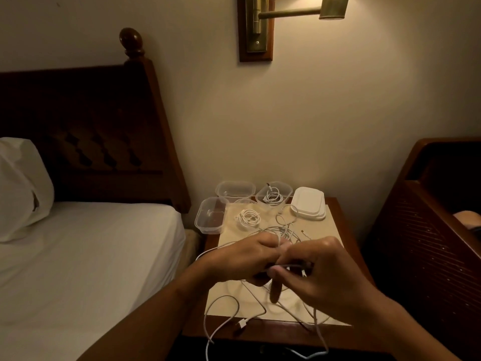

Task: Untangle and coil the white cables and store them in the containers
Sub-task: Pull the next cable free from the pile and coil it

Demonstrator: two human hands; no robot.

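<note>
**Both hands on the tangled cable, mid-frame over the nightstand**

Centre of frame, slightly low: left hand [242, 259] and right hand [322, 277] meet above a wooden nightstand [265, 332]. Left hand curled closed around strands of the loose white cable [226, 319]. Right hand's thumb and fingers pinch a strand of the same cable where the two hands touch.

The cable spills in loops behind the hands, toward the middle of the tabletop, and trails down in front of them. One loop hangs over the near edge of the nightstand at lower centre, a plug end lying on the wood there.

Upper part of the tabletop, above the hands: four clear containers. The back-right container [273, 195] holds a coiled white cable. Just above the hands, a front container [247, 216] holds another coil [249, 217]; its outline is hard to make out. The back-left container [235, 191] and the front-left container [210, 216] show no coil. A stack of white lids [308, 203] sits right of them.

Left of frame: bed [78, 256] with white sheet and pillow, dark headboard. Top centre: brass wall lamp [294, 11].
</note>
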